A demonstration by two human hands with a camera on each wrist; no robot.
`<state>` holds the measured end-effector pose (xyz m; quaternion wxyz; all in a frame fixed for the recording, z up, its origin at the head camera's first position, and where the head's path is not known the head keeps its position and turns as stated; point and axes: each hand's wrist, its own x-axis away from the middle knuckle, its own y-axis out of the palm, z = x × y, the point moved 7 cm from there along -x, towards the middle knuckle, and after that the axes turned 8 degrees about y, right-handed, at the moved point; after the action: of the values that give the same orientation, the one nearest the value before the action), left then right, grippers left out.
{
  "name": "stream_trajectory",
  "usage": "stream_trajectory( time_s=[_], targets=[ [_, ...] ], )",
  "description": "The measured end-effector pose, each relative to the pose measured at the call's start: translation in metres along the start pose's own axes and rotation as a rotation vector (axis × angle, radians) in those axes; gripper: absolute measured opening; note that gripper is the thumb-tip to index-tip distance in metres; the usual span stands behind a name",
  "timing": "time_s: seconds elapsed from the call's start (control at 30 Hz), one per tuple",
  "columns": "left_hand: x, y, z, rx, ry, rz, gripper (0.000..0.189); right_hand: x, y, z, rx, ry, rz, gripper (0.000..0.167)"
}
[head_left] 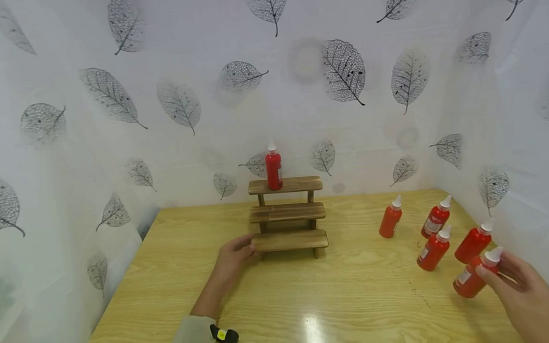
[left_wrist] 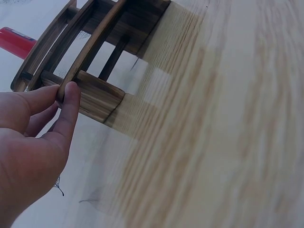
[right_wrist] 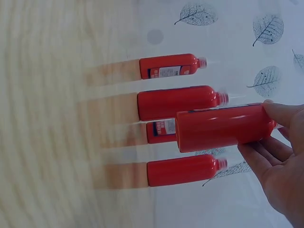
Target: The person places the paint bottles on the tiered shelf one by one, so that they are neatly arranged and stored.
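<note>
A small three-step wooden shelf (head_left: 289, 240) stands at the back of the table. My left hand (head_left: 234, 254) pinches the left end of its lowest step between thumb and fingers, as the left wrist view (left_wrist: 40, 137) also shows. One red squeeze bottle (head_left: 274, 171) with a white pointed nozzle stands upright on the top step. At the right, my right hand (head_left: 532, 292) grips another red bottle (head_left: 471, 280) near its neck. In the right wrist view this held bottle (right_wrist: 223, 127) appears raised off the table, its base visible and nothing under it.
Several more red bottles stand on the right of the table: one at the left (head_left: 391, 220), one at the back (head_left: 436, 219), one in front (head_left: 433, 251) and one beside the held bottle (head_left: 474, 244). White leaf-printed curtains (head_left: 270, 99) enclose the wooden table (head_left: 356, 302).
</note>
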<state>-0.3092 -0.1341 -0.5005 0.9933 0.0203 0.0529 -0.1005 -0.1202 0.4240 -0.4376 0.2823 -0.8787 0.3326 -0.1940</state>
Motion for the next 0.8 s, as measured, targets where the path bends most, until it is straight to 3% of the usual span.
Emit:
stream_trajectory(
  time_s=[0.17,0.4,0.8],
  targets=[
    [0.000,0.000,0.000,0.000,-0.007,0.001,0.044,0.014,-0.002,-0.028,-0.055,-0.142,0.012,0.074],
    [0.002,0.000,0.001,0.001,-0.009,0.006,0.042,0.039,0.001,-0.081,-0.190,-0.439,-0.033,0.062],
    [0.003,0.000,0.003,0.019,0.009,-0.005,0.044,0.057,0.033,-0.157,-0.227,-0.638,-0.210,0.053]
  ],
)
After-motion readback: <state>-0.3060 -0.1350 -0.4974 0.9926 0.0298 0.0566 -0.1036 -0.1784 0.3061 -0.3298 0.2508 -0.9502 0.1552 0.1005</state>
